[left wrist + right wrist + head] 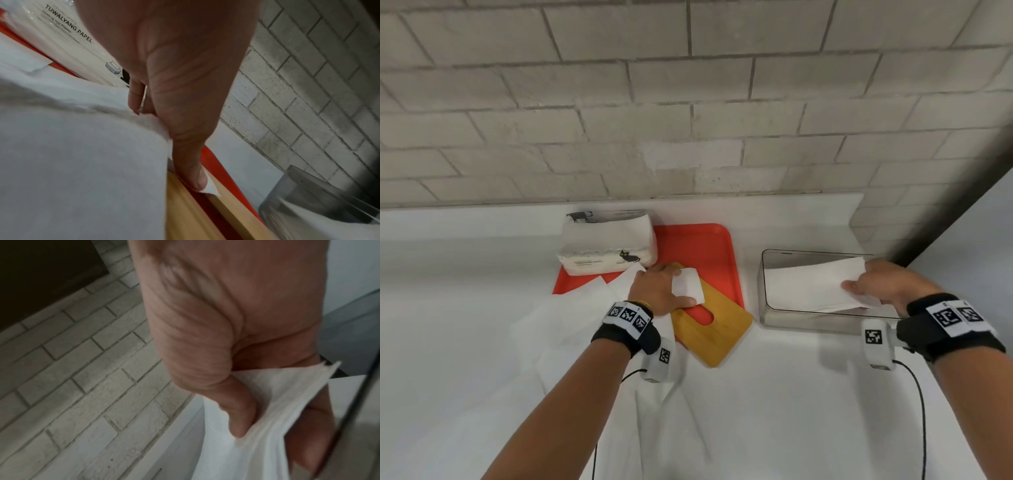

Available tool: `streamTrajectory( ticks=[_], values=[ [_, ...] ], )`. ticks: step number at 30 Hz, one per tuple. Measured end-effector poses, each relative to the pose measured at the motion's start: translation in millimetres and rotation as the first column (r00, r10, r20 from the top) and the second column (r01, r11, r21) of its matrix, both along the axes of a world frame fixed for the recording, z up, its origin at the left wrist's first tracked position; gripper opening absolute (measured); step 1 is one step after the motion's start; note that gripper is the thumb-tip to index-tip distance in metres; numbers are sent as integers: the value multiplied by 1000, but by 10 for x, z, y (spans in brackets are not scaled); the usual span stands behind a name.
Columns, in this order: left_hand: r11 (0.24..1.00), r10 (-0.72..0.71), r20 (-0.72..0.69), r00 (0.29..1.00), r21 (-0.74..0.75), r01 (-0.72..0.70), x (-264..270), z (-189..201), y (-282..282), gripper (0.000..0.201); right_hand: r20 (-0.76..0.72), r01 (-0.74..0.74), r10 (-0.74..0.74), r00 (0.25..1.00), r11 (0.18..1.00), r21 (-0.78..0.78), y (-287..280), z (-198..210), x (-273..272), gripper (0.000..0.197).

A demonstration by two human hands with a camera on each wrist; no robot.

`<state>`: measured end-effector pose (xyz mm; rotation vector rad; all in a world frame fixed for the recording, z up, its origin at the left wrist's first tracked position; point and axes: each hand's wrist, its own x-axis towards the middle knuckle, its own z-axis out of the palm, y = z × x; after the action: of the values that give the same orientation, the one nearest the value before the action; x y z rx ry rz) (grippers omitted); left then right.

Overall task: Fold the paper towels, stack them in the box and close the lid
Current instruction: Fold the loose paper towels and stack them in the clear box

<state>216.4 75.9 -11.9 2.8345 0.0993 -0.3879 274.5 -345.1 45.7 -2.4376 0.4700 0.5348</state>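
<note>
Only left wrist view: pack (68, 37) print "TUWALYANG PAPEL".

The tray (698, 246) is orange-red, the wooden lid (717, 337) honey yellow. The paper towels (811, 287) and worktop (756, 411) are white. The box (767, 308) is clear grey. The wall (688, 102) shows pale grey bricks. Black wristbands (625, 334) carry black-and-white square codes.

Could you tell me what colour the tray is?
The tray is orange-red, clearest in the head view.

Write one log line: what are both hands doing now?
right hand: lowers folded white paper towel into clear plastic box | left hand: pinches loose white sheet
</note>
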Motion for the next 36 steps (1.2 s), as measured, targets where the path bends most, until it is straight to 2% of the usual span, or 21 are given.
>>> streamTrajectory(
  ticks=[4, 11, 16, 18, 20, 22, 23, 25, 27, 29, 30, 31, 33, 34, 36],
  values=[
    [999, -6, 11, 1000, 40, 6, 103, -49, 45, 91, -48, -67, 61, 997, 989, -135, 64, 5, 33, 64],
    [989, -25, 6, 1000, 145, 24, 247, -105, 128, 103, -102, -101, 76, 992, 959, -266, 161, -37, 15, 63],
    [985, -29, 62, 998, 171, 18, 254, -85, 156, 101, -63, -124, 109, 992, 931, -344, 221, -51, -59, 45],
    [987, -35, 82, 996, 161, 21, 247, -52, 150, 93, -21, -106, 106, 994, 919, -381, 275, -38, -116, 54],
    [992, -30, 72, 997, 128, 21, 237, -1, 145, 85, 58, -85, 120, 991, 907, -413, 358, 7, -210, 76],
    [998, -17, 36, 999, 68, 14, 233, 89, 142, 78, 143, -124, 195, 970, 907, -402, 454, 105, -347, 86],
    [999, -15, 24, 1000, 32, 15, 228, 150, 138, 72, 150, -174, 237, 960, 923, -344, 490, 168, -427, 82],
    [999, -7, 22, 1000, -47, 8, 208, 298, 119, 66, 75, -296, 308, 948, 945, -142, 542, 293, -614, 62],
    [985, 34, 76, 996, -172, -21, 158, 463, 91, 71, -6, -442, 443, 897, 894, -75, 574, 321, -785, 42],
    [932, 117, 140, 983, -358, -60, 71, 669, 35, 64, 17, -490, 498, 867, 858, -155, 605, 249, -877, 17],
    [884, 168, 151, 974, -461, -81, 20, 781, 4, 56, 57, -482, 500, 864, 855, -189, 607, 214, -909, 17],
    [817, 221, 151, 963, -568, -99, -39, 898, -20, 47, 105, -456, 485, 868, 863, -216, 612, 185, -948, 25],
    [630, 318, 134, 939, -770, -103, -193, 1114, -38, 37, 140, -435, 475, 869, 867, -244, 627, 175, -1027, 28],
    [545, 366, 139, 920, -834, -91, -289, 1218, -32, 35, 133, -447, 486, 864, 860, -245, 623, 171, -1066, 26],
    [426, 460, 156, 874, -903, -63, -513, 1390, 3, 32, 89, -474, 505, 859, 849, -234, 631, 216, -1156, 19]
  ],
)
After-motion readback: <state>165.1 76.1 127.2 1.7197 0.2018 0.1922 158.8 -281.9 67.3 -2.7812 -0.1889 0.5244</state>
